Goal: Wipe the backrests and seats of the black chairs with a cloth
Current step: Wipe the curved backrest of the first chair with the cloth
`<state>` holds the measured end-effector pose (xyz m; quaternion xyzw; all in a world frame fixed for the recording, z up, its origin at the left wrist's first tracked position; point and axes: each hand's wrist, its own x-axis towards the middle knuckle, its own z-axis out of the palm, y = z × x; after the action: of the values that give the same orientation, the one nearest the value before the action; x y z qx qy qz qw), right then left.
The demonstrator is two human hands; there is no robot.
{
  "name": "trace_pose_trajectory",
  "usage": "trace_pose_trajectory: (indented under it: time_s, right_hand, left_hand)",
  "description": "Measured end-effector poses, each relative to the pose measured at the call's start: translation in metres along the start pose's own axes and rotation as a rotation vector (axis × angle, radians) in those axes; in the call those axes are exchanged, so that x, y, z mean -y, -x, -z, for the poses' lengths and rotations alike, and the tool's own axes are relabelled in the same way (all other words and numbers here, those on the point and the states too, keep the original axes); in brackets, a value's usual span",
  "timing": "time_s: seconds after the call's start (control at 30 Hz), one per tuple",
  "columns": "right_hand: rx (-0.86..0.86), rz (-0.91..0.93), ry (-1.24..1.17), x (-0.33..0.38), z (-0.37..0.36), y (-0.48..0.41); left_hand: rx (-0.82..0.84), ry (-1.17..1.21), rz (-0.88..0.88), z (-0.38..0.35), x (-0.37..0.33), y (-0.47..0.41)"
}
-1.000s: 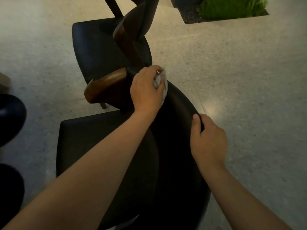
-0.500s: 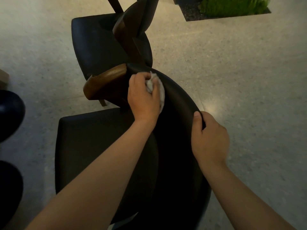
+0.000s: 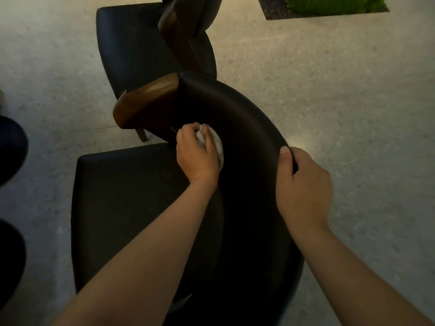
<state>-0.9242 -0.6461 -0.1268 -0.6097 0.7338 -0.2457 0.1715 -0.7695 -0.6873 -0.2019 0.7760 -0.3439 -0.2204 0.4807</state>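
Below me stands a black chair with a curved black backrest (image 3: 244,118) and a flat black seat (image 3: 127,203). My left hand (image 3: 196,156) grips a crumpled white cloth (image 3: 217,147) and presses it against the inner face of the backrest, low down near the seat's back edge. My right hand (image 3: 303,189) holds the backrest's top rim, thumb on the inside and fingers curled over the outer side. A brown wooden armrest (image 3: 146,102) juts out from the backrest's far end.
A second black chair (image 3: 131,48) with a wooden frame stands just beyond the first. Dark rounded shapes (image 3: 11,149) sit at the left edge. A planter with green plants (image 3: 329,5) lies at the top right. Speckled pale floor (image 3: 341,90) surrounds everything.
My left hand has slid the cloth down the backrest's inner face from the top far end toward the seat. My right hand has kept its hold on the rim.
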Motion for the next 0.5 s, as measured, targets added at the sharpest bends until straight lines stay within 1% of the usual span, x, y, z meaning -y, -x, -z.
trace_pose_trajectory:
  time_s: [0.1, 0.2, 0.27, 0.4, 0.5]
  right_hand:
    - [0.000, 0.001, -0.003, -0.001, -0.001, 0.000]
    - [-0.005, 0.009, -0.003, -0.002, -0.001, 0.001]
    - [-0.007, 0.014, -0.004, -0.002, -0.001, 0.001]
    - [-0.006, 0.018, 0.004, -0.002, 0.000, 0.000]
    - [-0.002, 0.018, 0.007, -0.001, 0.000, 0.001]
  left_hand:
    - [-0.031, 0.049, -0.085, -0.003, -0.012, -0.003]
    - [-0.009, 0.032, -0.102, -0.009, -0.007, -0.002]
    - [0.004, 0.002, -0.060, -0.014, 0.005, 0.001]
    - [0.020, 0.015, 0.087, -0.021, 0.019, 0.007]
    - [-0.001, 0.025, 0.115, -0.024, 0.021, 0.007]
